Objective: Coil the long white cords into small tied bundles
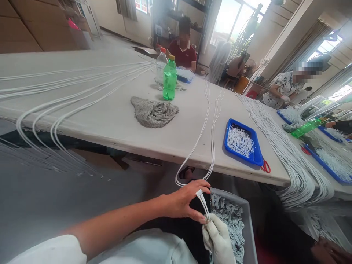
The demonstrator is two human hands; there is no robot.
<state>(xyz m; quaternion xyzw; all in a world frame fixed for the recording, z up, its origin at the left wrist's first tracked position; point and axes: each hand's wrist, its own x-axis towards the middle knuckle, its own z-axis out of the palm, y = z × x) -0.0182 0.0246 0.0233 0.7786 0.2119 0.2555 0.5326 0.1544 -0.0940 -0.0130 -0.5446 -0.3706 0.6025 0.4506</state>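
Observation:
My bare left hand (pixel 185 201) reaches in from the lower left and pinches the connector ends of thin white cables (pixel 202 201) between thumb and fingers. Just below it, my right hand (pixel 218 238), in a white glove, is closed round the same cables. Both hands hover over a grey bin (pixel 249 216) full of coiled white cables. More white cables (pixel 211 121) run across the white table (pixel 115 113) and loop down over its near edge above my hands.
A blue tray (pixel 255 156) of short white pieces and red scissors (pixel 265 167) lie right of the cables. A grey cloth (pixel 152 112), a green bottle (pixel 169 79) and a clear bottle (pixel 161 68) stand mid-table. Thick cable bundles (pixel 291 157) drape at right. Two people sit beyond.

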